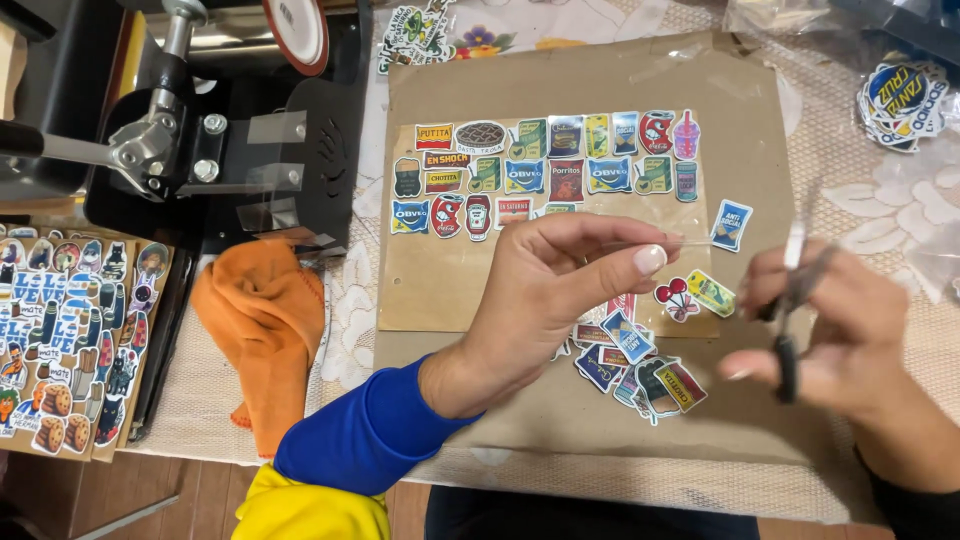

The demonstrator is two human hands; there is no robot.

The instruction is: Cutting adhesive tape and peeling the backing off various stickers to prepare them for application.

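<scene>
Our left hand (560, 290) pinches clear tape (690, 241) taut; right hand (840, 330) grips blurred, probably scissors (790, 310); cut square above stickers (545, 175).

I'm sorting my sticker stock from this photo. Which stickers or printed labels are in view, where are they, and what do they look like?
Sticker rows: brown card, small multicoloured food-package shapes.
Loose pile: under the left hand, mixed colours.
Cherry sticker: right of the thumb, red.
Round stack: top right, blue-yellow-white.
Sticker sheet: far left, cartoon figures.
Right hand: holds scissors.
</scene>
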